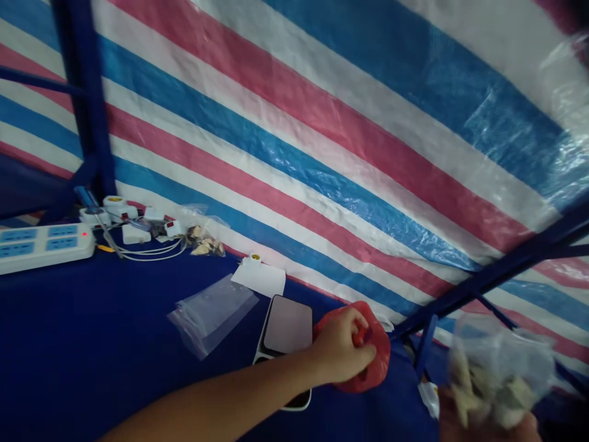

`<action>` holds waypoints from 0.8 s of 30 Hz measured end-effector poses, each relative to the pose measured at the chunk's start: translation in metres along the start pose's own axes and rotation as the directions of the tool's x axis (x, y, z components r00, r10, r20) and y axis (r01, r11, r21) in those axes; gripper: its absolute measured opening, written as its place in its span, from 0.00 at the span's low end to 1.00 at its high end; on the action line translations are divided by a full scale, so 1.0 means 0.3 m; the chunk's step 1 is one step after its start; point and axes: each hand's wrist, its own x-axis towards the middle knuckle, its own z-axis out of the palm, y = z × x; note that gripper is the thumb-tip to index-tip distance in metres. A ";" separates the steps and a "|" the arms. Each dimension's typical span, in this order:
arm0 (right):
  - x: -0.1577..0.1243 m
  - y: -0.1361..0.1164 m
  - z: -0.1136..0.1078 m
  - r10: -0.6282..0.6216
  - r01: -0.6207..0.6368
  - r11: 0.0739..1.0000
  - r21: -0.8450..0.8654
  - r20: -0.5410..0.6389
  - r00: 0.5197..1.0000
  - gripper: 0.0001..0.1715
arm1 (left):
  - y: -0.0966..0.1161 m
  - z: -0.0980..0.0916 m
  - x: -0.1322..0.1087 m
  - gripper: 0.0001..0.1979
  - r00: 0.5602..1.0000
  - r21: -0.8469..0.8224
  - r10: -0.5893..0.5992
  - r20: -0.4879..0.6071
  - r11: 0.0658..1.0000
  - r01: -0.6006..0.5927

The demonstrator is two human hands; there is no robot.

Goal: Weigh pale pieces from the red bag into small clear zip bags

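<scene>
My left hand was clamped on a crumpled red plastic bag, its fingers closed together over a gathered, darker fold. The bag lay on the blue cloth table cover, just beside a flat black-and-white device with a pale panel, and my forearm passed over the device's lower part.

At the bottom right edge of the view, my right hand was mostly cut off under a blurred clear plastic bag of pale beige pieces. I could not tell whether my fingers were closed around it or apart.

Left of the device lay a stack of flat clear plastic bags, and above them a white paper sheet with a small white-and-yellow cap at its top edge. Farther left were a small clear bag of similar beige pieces, white plug units with red switches, loose white wires, and a white power strip with blue sockets. Behind everything rose a striped pink, white, and blue tarp on a blue metal frame.
</scene>
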 end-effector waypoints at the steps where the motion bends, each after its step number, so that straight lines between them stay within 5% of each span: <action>1: -0.010 -0.007 0.030 -0.031 0.029 0.998 -0.055 -0.026 0.999 0.25 | 0.012 -0.008 0.012 0.16 0.997 -0.151 -0.068 -0.030 0.987 0.062; 4: -0.055 -0.020 0.117 -0.167 0.106 0.949 -0.298 -0.186 0.968 0.30 | 0.030 -0.034 0.045 0.11 0.967 -0.499 -0.250 -0.046 0.844 0.195; 7: -0.092 -0.033 0.180 -0.319 0.165 0.839 -0.519 -0.223 0.921 0.37 | 0.035 -0.058 0.055 0.07 0.950 -0.615 -0.310 -0.027 0.755 0.228; 13: -0.046 -0.024 0.252 -0.263 0.278 0.670 -0.689 0.131 0.956 0.39 | 0.046 -0.078 0.040 0.07 0.957 -0.651 -0.288 -0.023 0.731 0.205; 16: 0.012 -0.014 0.246 -0.217 0.392 0.582 -0.712 0.329 0.919 0.35 | 0.036 -0.080 0.046 0.06 0.960 -0.661 -0.276 -0.054 0.731 0.173; 21: 0.069 -0.060 0.236 -0.201 0.712 0.337 -0.616 0.691 0.694 0.26 | 0.007 -0.079 0.059 0.04 0.961 -0.662 -0.273 -0.054 0.730 0.170; 24: 0.063 -0.101 0.296 -0.034 0.829 0.255 -0.497 0.852 0.522 0.24 | 0.001 -0.074 0.056 0.03 0.965 -0.643 -0.260 -0.040 0.745 0.174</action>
